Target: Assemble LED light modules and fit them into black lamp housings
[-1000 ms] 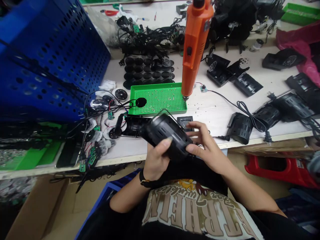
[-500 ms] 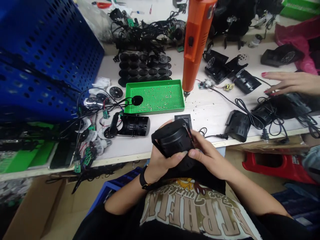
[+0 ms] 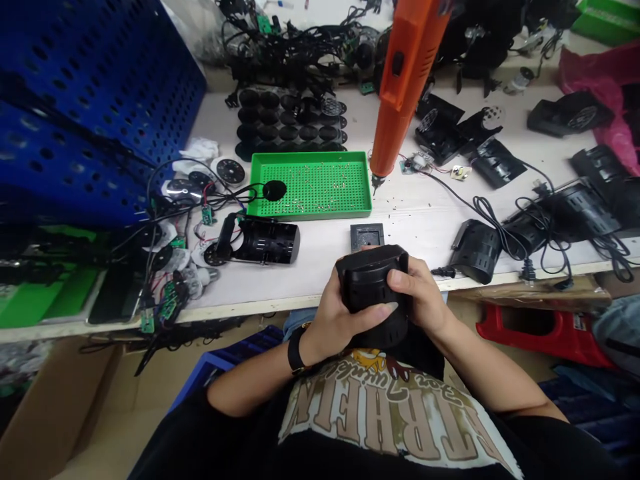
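Both hands hold a black cylindrical plastic housing (image 3: 370,283) with slots in its side, close to my body at the table's front edge. My left hand (image 3: 337,317) wraps its left side, the thumb lying across the front. On the right side, my right hand (image 3: 423,293) grips it, with its thumb pressed near the upper rim. Fingers behind the housing are hidden. Just beyond it lies a small black square block (image 3: 367,235) with a recess. An orange electric screwdriver (image 3: 400,93) hangs bit-down above the table, beside a green perforated tray (image 3: 310,214) of small screws.
Another black housing (image 3: 267,241) lies left of my hands, near loose wires and green circuit boards (image 3: 170,300). A blue perforated crate (image 3: 100,100) stands at the left. More housings (image 3: 477,250) with cords lie at the right. Below the table is a red stool (image 3: 545,333).
The housing has moved right and turned more upright in my hands. My right thumb has shifted up to near its rim. Another person's hand at the right has left the view.
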A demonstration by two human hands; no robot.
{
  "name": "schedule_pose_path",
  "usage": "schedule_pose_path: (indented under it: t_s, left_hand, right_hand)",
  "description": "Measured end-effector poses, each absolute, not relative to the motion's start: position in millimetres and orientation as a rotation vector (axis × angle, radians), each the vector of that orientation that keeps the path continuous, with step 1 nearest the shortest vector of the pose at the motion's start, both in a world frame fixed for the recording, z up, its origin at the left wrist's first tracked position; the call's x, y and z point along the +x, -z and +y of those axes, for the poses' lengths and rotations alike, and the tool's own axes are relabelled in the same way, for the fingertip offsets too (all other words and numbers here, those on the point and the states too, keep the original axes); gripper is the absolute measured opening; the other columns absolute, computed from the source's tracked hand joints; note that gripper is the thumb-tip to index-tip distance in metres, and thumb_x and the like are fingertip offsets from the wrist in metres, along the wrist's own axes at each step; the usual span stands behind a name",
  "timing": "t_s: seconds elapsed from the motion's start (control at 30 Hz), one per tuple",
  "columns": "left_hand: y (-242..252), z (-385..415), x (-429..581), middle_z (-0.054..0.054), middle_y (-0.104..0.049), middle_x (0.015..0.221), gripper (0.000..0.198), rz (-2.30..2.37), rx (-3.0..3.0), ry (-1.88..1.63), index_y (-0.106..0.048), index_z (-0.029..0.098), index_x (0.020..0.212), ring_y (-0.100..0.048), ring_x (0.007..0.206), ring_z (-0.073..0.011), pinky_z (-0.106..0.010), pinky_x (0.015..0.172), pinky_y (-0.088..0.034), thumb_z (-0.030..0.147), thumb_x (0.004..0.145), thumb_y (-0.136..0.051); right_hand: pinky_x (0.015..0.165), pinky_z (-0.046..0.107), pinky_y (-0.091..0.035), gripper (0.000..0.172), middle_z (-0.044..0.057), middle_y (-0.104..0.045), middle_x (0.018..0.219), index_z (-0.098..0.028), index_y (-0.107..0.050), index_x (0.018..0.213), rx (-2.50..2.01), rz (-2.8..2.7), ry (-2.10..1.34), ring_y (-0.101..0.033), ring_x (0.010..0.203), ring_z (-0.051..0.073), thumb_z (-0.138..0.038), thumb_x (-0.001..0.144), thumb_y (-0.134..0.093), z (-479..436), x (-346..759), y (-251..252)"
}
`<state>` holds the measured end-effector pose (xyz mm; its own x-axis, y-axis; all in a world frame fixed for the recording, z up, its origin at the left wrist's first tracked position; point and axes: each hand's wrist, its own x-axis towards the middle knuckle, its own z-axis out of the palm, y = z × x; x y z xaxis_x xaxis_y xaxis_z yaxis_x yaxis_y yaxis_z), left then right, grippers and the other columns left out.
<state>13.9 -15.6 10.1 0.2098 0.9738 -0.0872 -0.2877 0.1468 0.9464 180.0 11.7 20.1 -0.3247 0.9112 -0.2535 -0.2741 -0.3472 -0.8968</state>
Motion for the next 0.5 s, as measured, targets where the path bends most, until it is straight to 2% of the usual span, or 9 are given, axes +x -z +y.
schedule_pose_path:
  t_s: [0.07,0.13,0.2,0.33,0.4,0.5]
  left_hand:
    - [-16.2,-9.3,13.6,-0.01,-0.072,0.129,0.064,0.887,0.967,-1.054,-0.06,0.023,0.133,-0.07,0.116,-0.0297,-0.045,0.101,-0.059,0.038,0.077,-0.089]
    - [-23.1,-3.1,12.2,-0.011,-0.072,0.128,0.063,0.86,0.987,-0.963,-0.062,0.022,0.131,-0.069,0.118,-0.0309,-0.045,0.101,-0.059,0.039,0.077,-0.089]
    - [-28.5,0.3,10.2,-0.012,-0.068,0.133,0.072,0.854,1.005,-0.908,-0.059,0.023,0.136,-0.067,0.123,-0.0329,-0.046,0.102,-0.057,0.037,0.073,-0.092]
    - [-30.7,-4.5,5.9,-0.013,-0.059,0.142,0.1,0.903,1.0,-0.963,-0.045,0.03,0.146,-0.068,0.121,-0.0327,-0.044,0.096,-0.058,0.032,0.062,-0.099]
    - [-29.4,-10.1,3.3,-0.013,-0.061,0.135,0.092,0.914,1.033,-0.953,-0.048,0.028,0.136,-0.069,0.116,-0.0311,-0.041,0.091,-0.058,0.032,0.061,-0.1]
    - [-28.4,-17.7,-1.8,-0.01,-0.069,0.12,0.069,0.944,1.038,-0.884,-0.054,0.024,0.12,-0.07,0.107,-0.0289,-0.04,0.087,-0.057,0.037,0.067,-0.096]
  right_hand:
    - [0.101,0.043,-0.055,0.05,0.006,-0.079,0.114,-0.023,-0.072,0.118,-1.061,-1.051,-1.788,-0.071,0.109,0.028,-0.056,0.081,-0.078,16.9,189.1,-23.8]
    - [0.103,0.044,-0.054,0.058,0.004,-0.077,0.121,-0.027,-0.067,0.127,-1.068,-1.12,-1.838,-0.071,0.112,0.028,-0.05,0.077,-0.084,24.4,200.5,-30.7]
    - [0.108,0.047,-0.053,0.067,0.005,-0.077,0.125,-0.03,-0.066,0.13,-1.059,-1.182,-1.894,-0.072,0.115,0.029,-0.044,0.069,-0.09,31.3,210.6,-38.7]
    - [0.116,0.051,-0.047,0.064,0.006,-0.076,0.129,-0.028,-0.073,0.125,-1.094,-1.214,-1.826,-0.068,0.124,0.034,-0.044,0.065,-0.091,33.5,220.0,-45.7]
    - [0.116,0.048,-0.046,0.071,0.005,-0.074,0.132,-0.03,-0.07,0.132,-1.107,-1.205,-1.806,-0.066,0.126,0.033,-0.044,0.066,-0.09,29.4,221.3,-43.7]
    - [0.104,0.044,-0.053,0.074,0.004,-0.075,0.124,-0.031,-0.069,0.136,-1.122,-1.25,-1.836,-0.07,0.112,0.03,-0.043,0.066,-0.09,23.8,224.4,-39.9]
